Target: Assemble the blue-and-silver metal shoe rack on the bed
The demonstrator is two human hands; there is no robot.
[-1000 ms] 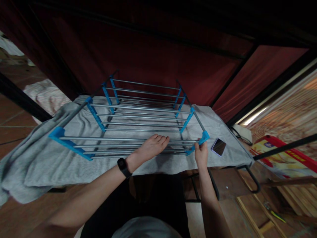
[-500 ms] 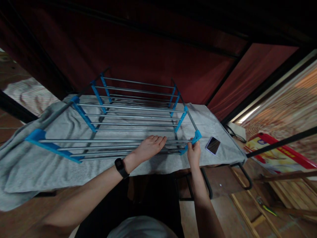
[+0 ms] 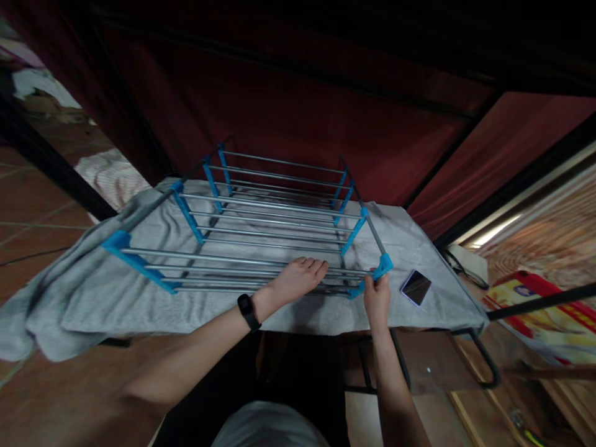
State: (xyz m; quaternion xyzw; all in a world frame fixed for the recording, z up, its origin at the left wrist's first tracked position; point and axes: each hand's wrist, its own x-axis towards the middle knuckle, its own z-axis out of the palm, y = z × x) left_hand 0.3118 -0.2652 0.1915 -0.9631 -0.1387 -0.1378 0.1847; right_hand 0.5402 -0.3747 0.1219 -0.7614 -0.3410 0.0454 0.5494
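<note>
A rack (image 3: 261, 217) of silver metal rods joined by blue plastic brackets lies on a grey cloth (image 3: 93, 298) spread over a table. My left hand (image 3: 300, 277), with a black band on its wrist, rests flat on the nearest rods, fingers stretched out. My right hand (image 3: 377, 295) is closed round the rack's near right corner, gripping the blue corner bracket (image 3: 384, 266) and the rod end beside it.
A phone (image 3: 416, 287) lies face up on the cloth just right of the rack. Dark red panels rise behind the table. A black metal frame (image 3: 484, 357) and wooden slats stand at the lower right. Tiled floor with a pale cloth lies at the left.
The view has swung a little; both hands have kept their places on the rack's near right end, and the rack lies as before.
</note>
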